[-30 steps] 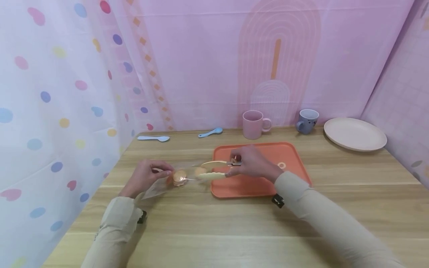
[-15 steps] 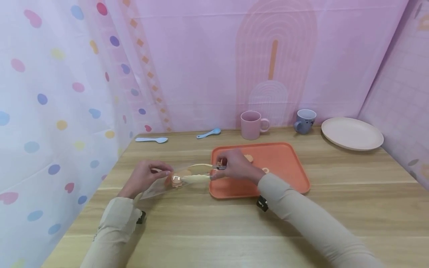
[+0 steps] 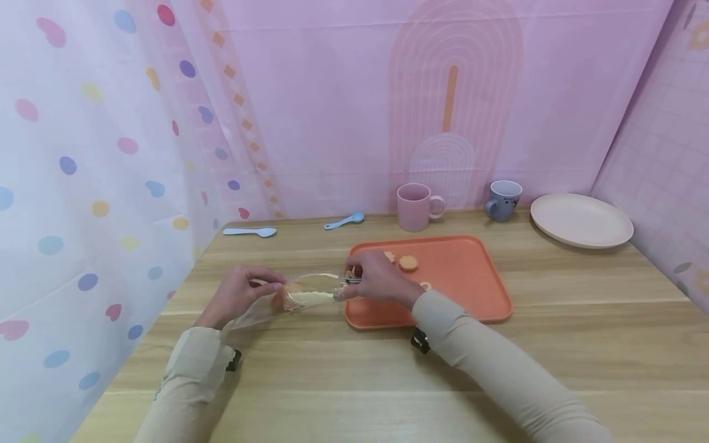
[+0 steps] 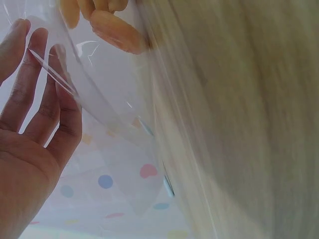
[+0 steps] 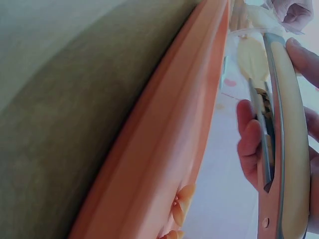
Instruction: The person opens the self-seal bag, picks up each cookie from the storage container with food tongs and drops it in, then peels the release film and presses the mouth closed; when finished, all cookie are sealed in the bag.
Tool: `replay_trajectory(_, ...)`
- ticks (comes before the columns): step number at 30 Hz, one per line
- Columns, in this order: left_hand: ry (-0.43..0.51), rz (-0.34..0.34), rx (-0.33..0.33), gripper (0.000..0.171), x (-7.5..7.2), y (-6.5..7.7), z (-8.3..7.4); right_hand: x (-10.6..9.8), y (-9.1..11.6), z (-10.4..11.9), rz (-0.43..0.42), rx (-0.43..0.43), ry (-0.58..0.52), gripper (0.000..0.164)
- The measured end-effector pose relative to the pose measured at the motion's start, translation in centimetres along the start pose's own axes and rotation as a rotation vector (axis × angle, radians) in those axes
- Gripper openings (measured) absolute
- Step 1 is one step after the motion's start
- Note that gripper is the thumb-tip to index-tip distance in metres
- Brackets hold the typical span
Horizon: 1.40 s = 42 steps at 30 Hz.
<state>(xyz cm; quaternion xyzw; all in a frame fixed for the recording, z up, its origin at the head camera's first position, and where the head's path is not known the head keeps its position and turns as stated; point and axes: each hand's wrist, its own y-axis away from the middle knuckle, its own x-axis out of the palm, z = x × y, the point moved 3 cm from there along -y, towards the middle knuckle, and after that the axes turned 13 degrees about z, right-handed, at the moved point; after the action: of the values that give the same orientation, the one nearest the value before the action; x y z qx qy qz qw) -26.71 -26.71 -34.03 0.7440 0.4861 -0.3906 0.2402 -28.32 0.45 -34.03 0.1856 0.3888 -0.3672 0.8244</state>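
Note:
My left hand (image 3: 244, 292) pinches the edge of a clear plastic bag (image 3: 252, 315) between thumb and fingers, a little above the table on the left. Several round golden biscuits (image 4: 117, 32) are in the bag. In my right hand (image 3: 382, 278) I hold a pair of tongs (image 3: 317, 298) with cream-coloured ends. Those ends reach into the bag's mouth, right at the biscuits; whether they grip one I cannot tell. My right hand is over the left part of an orange tray (image 3: 465, 289). On the tray lie a biscuit (image 3: 408, 263) and another, partly hidden by my hand.
Along the back stand a pink mug (image 3: 414, 208) and a small blue-grey mug (image 3: 503, 202). A cream plate (image 3: 581, 220) is at the back right. Two pale blue spoons lie at the back left, a long one (image 3: 249, 232) and a short one (image 3: 344, 221). Curtains hang behind.
My right hand has moved left with the tongs, pushing their ends deeper into the bag towards the biscuits. The biscuits on the tray have come into view. My left hand has stayed nearly still.

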Motion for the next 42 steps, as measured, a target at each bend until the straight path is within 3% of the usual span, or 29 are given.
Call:
replay_trajectory(6,0.001,-0.007,-0.006,0.011,-0.2,0.2,0.1,0.0,0.4,0.0,-0.02,-0.027,0.012,0.038)
replay_trajectory(11,0.008,-0.004,0.002,0.011,0.0,0.4,0.3,-0.8,1.8,-0.9,-0.057,-0.035,0.017,0.036)
replay_trajectory(19,-0.014,-0.02,0.019,0.011,-0.1,0.4,0.3,-4.5,4.8,-4.6,-0.073,0.128,0.057,0.04)
replay_trajectory(27,-0.018,-0.024,0.015,0.012,0.0,0.4,0.3,-7.9,7.0,-7.1,-0.161,0.141,0.239,0.045)
replay_trajectory(35,-0.018,-0.035,0.004,0.011,-0.2,0.7,0.3,-9.3,7.5,-7.8,-0.174,0.158,0.307,0.045)
replay_trajectory(42,0.009,-0.021,-0.008,0.013,-0.2,1.0,0.5,-9.4,7.0,-7.5,-0.125,0.17,0.333,0.046)
